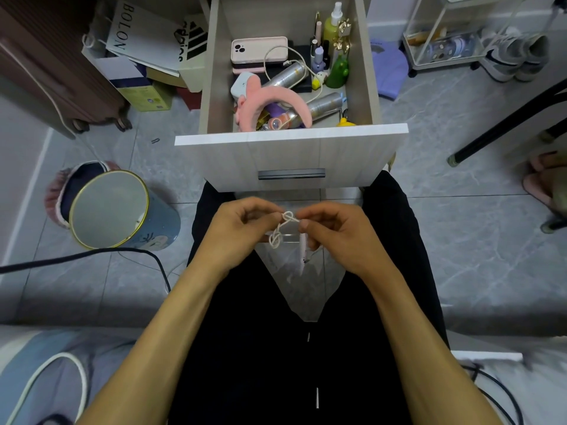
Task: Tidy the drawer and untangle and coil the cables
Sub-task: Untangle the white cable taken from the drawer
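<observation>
Both hands, left hand (242,231) and right hand (334,234), pinch the knotted white cable (283,227) at six o'clock below the open drawer (291,139). Pulling outward would likely tighten the knots.

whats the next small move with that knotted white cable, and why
Probably pull the top loop wider with both hands and feed the loose end back through it. The left hand and right hand each pinch the white cable, which twists into a loop on top and a tighter knot lower down, with the plug end hanging below the right hand. Coiling has to wait until the knots are out.
</observation>
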